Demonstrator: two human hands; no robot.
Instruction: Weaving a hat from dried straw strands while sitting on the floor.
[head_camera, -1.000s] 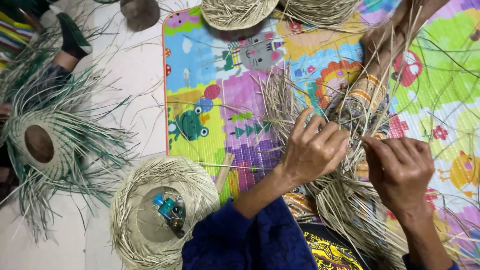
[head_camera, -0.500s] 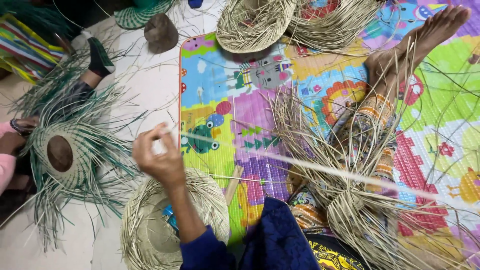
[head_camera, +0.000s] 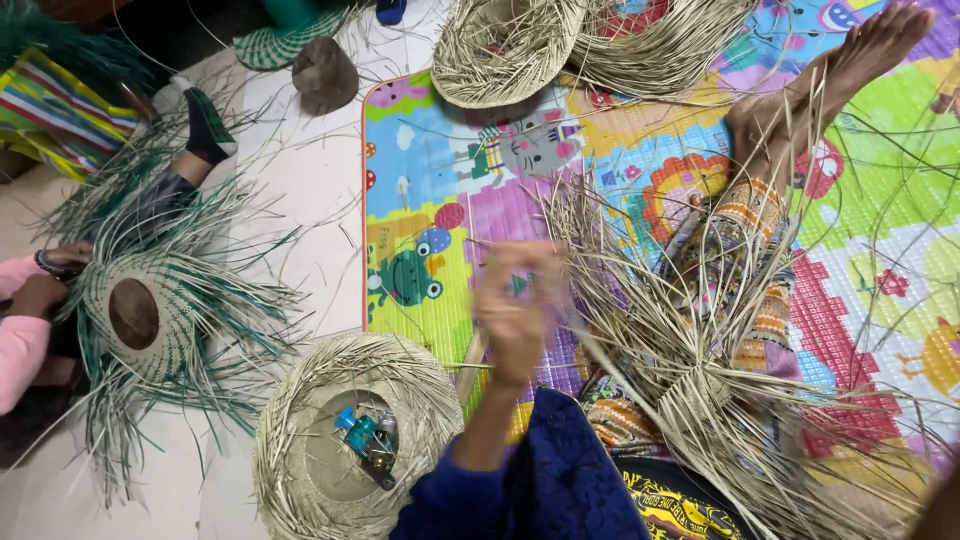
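I am looking down from the head camera at my left hand (head_camera: 517, 315), which is hovering blurred above the left part of a colourful cartoon play mat (head_camera: 440, 170); the blur is hiding the fingers, so I cannot tell whether they are gripping anything or hanging loose. My right hand is not showing in the view. Just right of the left hand, a half-woven straw piece (head_camera: 700, 390) is lying across my lap and patterned trouser leg (head_camera: 745, 225), its loose pale strands fanning out in every direction and crossing over the mat's right half. My bare foot (head_camera: 850, 60) is stretching toward the mat's far right corner. A blue sleeve (head_camera: 540, 490) is covering my forearm at the near edge. On the white floor just off the mat's near left corner, a finished pale straw hat (head_camera: 350, 440) is sitting brim-up, holding small blue and metal objects (head_camera: 368, 440) that are too small to identify. Two more straw hats (head_camera: 505, 45) are resting on the mat's far edge. Well apart on the floor to the left, another person's hands (head_camera: 50, 275), one arm in a pink sleeve, are touching a green-and-natural woven hat (head_camera: 135, 315) with long trailing strands. A small brown rounded object (head_camera: 325, 75) is lying beyond the mat's far left corner.
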